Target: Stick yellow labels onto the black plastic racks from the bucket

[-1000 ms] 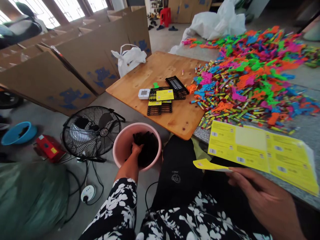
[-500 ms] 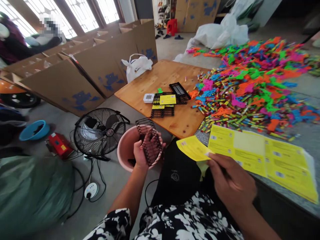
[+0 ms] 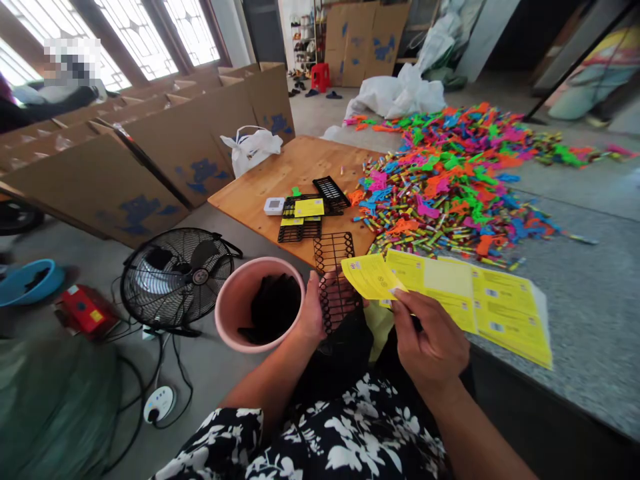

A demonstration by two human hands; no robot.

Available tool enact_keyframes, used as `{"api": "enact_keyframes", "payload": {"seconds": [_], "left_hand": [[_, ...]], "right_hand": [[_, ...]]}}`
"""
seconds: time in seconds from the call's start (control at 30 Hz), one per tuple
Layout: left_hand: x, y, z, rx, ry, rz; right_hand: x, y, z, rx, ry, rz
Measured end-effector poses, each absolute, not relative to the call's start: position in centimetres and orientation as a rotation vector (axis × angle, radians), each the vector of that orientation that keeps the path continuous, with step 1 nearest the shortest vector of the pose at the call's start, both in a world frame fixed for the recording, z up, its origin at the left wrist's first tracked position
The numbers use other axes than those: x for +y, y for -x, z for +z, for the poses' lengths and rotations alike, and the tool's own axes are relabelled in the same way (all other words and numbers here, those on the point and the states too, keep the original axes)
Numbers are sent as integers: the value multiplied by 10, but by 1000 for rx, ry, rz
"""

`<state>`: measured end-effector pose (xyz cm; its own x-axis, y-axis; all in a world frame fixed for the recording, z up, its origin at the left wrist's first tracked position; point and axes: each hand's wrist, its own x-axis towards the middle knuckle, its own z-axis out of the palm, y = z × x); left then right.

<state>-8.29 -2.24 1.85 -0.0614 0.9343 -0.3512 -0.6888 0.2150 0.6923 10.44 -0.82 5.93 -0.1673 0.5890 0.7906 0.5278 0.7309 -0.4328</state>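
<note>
A label [image 3: 370, 277] is pinched by the right hand [image 3: 431, 337], a black grid [image 3: 336, 283] by the left [image 3: 313, 312]. At four o'clock barcoded sheets [image 3: 505, 310] are seen on granite [image 3: 590, 320]; at ten, cartons [image 3: 215, 137].

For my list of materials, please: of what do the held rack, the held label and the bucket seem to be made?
Held rack: probably black plastic, fairly matte; thin, moulded-looking bars.
Held label: likely smooth paper, perhaps film; thin, printed, bending.
Bucket: probably smooth plastic; evenly pink wall, rounded rim.
</note>
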Motion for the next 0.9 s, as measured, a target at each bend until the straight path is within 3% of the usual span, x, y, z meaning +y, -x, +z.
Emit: {"api": "enact_keyframes", "payload": {"seconds": [0.67,0.9], "left_hand": [[-7,69,-2,1161,-352,1360],[-5,65,3,959,-171,1364]], "right_hand": [[-9,-133,39,-1611,1071,232],[-9,-128,34,-1662,1048,205]]}}
